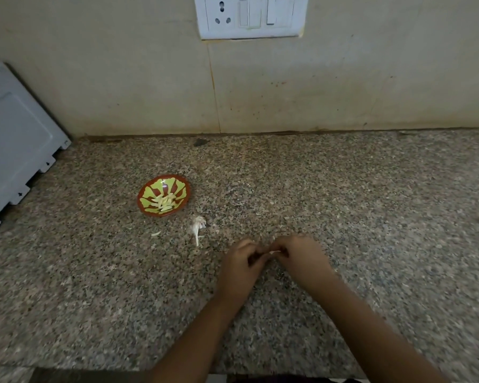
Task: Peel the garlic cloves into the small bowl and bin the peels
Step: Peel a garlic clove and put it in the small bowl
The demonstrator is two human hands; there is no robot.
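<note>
Both hands meet fingertip to fingertip above the speckled granite tabletop (343, 189), left hand (242, 262) and right hand (300, 255) together pinching one small pale garlic clove (275, 252), apparently mid-peel. Just beyond the left hand lies one clump of white papery peels (198, 225), one loose pale sliver (155, 233) further left. Past those sits one small red-and-green patterned bowl (144, 194) holding a heap of peeled yellowish cloves (165, 203), too blurred to count. Peeling looks mostly done; binning remains, and no bin shows.

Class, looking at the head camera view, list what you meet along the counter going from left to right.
Grey appliance panel → small bowl → garlic peels → left hand → garlic clove pinched by both hands → right hand.
</note>
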